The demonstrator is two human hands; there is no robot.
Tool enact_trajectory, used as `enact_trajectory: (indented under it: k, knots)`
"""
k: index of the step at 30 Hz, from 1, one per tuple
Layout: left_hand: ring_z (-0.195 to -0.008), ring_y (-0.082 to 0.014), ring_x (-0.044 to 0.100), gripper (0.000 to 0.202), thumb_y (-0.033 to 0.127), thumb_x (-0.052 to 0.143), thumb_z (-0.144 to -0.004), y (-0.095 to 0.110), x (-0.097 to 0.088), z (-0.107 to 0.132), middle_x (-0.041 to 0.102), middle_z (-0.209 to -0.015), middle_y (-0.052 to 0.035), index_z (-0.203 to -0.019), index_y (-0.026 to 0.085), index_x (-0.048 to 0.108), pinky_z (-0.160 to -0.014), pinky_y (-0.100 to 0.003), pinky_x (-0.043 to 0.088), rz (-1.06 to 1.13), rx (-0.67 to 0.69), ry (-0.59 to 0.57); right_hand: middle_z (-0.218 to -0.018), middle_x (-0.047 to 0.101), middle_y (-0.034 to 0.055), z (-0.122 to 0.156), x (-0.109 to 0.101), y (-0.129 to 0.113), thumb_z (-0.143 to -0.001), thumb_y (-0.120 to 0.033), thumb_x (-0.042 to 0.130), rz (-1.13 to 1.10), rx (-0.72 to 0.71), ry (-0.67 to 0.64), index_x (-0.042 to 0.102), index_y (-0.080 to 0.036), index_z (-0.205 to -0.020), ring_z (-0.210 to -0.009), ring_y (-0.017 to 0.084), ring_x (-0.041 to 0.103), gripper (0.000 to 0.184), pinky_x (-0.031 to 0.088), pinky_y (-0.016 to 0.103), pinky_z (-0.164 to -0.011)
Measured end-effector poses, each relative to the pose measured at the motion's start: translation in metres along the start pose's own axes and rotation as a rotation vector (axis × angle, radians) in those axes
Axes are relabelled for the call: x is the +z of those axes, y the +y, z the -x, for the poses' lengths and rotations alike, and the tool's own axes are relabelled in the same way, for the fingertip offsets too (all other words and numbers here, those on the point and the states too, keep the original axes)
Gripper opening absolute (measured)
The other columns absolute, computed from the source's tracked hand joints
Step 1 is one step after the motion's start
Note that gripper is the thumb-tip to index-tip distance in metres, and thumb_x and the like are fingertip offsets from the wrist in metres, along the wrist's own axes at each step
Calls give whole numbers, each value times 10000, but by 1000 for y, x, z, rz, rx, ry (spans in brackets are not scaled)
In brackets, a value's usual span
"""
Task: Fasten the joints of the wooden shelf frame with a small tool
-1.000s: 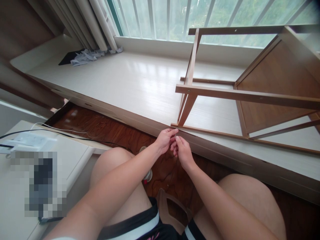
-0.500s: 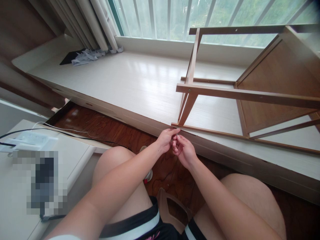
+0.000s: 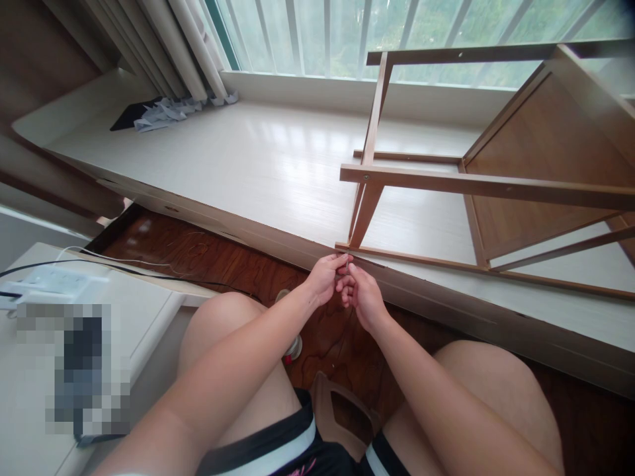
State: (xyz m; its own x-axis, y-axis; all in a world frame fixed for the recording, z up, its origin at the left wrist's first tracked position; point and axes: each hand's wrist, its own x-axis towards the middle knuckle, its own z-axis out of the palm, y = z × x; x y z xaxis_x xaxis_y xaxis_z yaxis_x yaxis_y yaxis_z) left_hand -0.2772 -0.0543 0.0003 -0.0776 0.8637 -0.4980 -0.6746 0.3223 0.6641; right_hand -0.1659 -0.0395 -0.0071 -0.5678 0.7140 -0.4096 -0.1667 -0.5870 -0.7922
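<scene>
My left hand (image 3: 323, 277) and my right hand (image 3: 363, 295) meet in front of the ledge, right by the end of the lowest wooden bar of a brown furniture frame (image 3: 436, 178). Between their fingertips is a small, thin metal rod (image 3: 348, 263), like a hex key, mostly covered by the fingers. The left thumb and fingers pinch at its upper part, close under the bar. My right thumb and forefinger close on it from the other side, the other fingers curled. The frame lies on its side, with a brown panel (image 3: 546, 152) set at its right.
A pale window ledge (image 3: 248, 158) carries the frame, beneath a barred window (image 3: 342, 39). Curtains (image 3: 169, 46) hang at the left. A white desk (image 3: 143, 330) with cables and a power strip (image 3: 59, 281) stands by my left knee. Below is a brown stool (image 3: 322, 403).
The view has shifted slightly, so the frame and ledge sit a little further left. Both hands stay together at the bar's end, with the right fingers slightly turned.
</scene>
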Motion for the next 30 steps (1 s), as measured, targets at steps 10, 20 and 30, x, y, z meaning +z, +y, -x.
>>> enact_trajectory:
  k: [10,20,30]
  knots:
    - [-376,-77,449,309,350,743,-674,1,-1,-4,483,-533,41,-697,154,505,-364,-213,346,4,42,43,-577,568,-26,3,3,3,-798,-518,598,320,-302,180,594,-182,-792,-417,77,435,336,341,197,-378]
    - [-333,-64,420,316,418,693,-704,6,4,3,476,-514,51,-812,140,588,-329,-201,368,-28,-88,146,-647,517,-40,3,4,-2,-858,-314,560,-475,171,-233,551,-196,-807,-454,70,382,129,307,172,-371]
    - [-372,-65,420,272,370,672,-736,0,5,2,511,-571,28,-879,142,636,-357,-205,333,-70,15,60,-600,544,-29,0,-1,5,-850,-553,477,184,-95,115,503,-216,-855,-417,104,413,338,291,214,-383]
